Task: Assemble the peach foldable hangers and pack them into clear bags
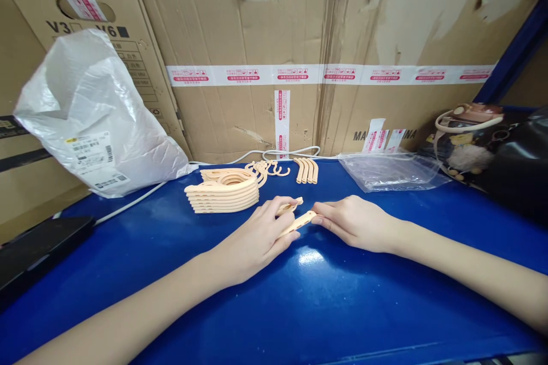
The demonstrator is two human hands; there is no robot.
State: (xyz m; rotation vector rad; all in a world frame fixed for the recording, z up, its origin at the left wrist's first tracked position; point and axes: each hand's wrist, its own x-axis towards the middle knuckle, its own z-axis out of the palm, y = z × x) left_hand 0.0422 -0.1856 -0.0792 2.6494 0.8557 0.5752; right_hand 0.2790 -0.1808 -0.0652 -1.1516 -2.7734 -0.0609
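the left hand (261,234) clamps its grip on a cream piece (302,221) over the desk (317,311); the right hand (357,222) pinches its end.

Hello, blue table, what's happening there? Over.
Left hand grips cream plastic piece. Right hand at its end. Cream hangers stacked beyond left hand. Plastic bag beyond right hand, out of the way.

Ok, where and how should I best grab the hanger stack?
Probably by the left end of the stack, coming from the left: the hangers lie flat in layers, with tips jutting out there, while hooks crowd the right rear. Your left hand is nearest, but holds a piece, so free it first.
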